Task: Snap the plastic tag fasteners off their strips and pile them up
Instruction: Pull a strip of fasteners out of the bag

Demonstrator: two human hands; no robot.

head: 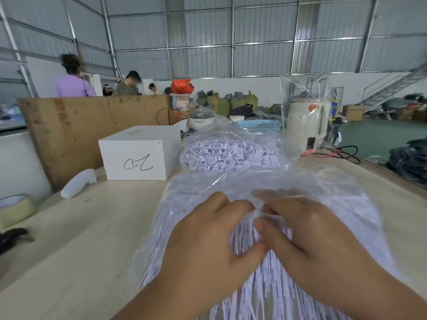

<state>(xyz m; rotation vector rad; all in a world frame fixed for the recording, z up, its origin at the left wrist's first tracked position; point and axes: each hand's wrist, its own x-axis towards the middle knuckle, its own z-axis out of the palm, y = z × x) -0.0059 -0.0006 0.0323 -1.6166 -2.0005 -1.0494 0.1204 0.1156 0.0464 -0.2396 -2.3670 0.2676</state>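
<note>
A clear plastic bag (335, 204) full of pale lilac fastener strips (265, 285) lies on the table right in front of me. My left hand (208, 239) and my right hand (307, 234) are side by side over the strips, fingertips meeting near the middle. Both hands have curled fingers that pinch a strip between them; the strip itself is blurred. Behind the bag, a second clear bag holds a pile of loose snapped-off fasteners (231, 155).
The light wooden table (92, 239) carries a white box (136, 153) with a black scribble, a white bottle (78, 183), a tape roll (16, 209) and a dark tool (11, 236) at the left. A cream appliance (305, 125) stands back right. People work behind a cardboard wall (80, 125).
</note>
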